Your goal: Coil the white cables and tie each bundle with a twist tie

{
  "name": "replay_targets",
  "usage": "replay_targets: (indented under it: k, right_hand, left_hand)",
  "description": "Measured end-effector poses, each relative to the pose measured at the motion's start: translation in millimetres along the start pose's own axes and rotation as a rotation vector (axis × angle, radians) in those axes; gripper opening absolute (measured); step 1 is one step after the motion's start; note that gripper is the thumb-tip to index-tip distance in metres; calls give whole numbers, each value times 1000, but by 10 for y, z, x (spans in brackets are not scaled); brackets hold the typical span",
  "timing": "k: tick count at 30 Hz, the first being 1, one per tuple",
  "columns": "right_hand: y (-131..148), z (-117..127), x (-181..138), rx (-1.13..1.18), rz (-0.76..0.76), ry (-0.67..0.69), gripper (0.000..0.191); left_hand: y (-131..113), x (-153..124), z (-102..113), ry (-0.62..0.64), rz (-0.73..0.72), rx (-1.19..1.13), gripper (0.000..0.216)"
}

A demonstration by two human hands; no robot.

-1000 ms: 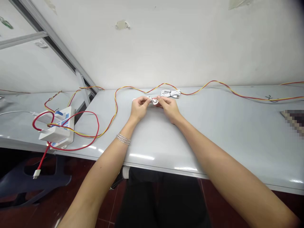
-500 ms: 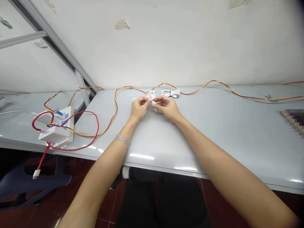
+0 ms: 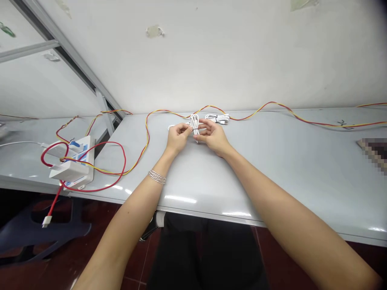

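Note:
A white cable (image 3: pixel 194 119), folded into a bundle with a black twist tie round its middle, is held upright above the table near the wall. My left hand (image 3: pixel 178 137) pinches it at the tie from the left, thumb against fingertips. On the other side my right hand (image 3: pixel 214 139) has curled fingers behind the bundle and its thumb against the lower end. A second tied white cable bundle (image 3: pixel 218 118) lies on the table just behind my right hand. Another white cable piece (image 3: pixel 171 126) peeks out behind my left hand, mostly hidden.
A red and yellow twisted wire (image 3: pixel 273 102) runs along the wall side of the grey table (image 3: pixel 287 173). At left stands a white power strip (image 3: pixel 87 173) with chargers and a red cable (image 3: pixel 124 157). Loose black ties (image 3: pixel 344 125) and a pixelated object (image 3: pixel 375 153) lie at right.
My right fingertips have parted slightly from the tie, so more of the cable bundle shows. The bundle has shifted a little to the right; my left hand has stayed in place.

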State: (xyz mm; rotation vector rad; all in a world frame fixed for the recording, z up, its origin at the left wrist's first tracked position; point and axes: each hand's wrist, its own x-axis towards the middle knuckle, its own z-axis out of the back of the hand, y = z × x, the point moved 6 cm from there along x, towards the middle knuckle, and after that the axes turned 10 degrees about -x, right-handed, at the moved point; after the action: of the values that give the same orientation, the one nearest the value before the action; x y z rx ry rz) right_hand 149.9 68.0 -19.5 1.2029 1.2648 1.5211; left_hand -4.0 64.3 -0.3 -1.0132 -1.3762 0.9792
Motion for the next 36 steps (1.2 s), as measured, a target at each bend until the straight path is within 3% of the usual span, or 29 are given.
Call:
replay_targets:
  k: [25,36]
  right_hand:
    - [44,-17,-14,11,-12,-7,66]
    - [29,27,-22,-103,52,-113,37]
  left_hand:
    - [-7,-14,-13,-13,41,7,19]
    - [0,-26,-62,29,100,-44,13]
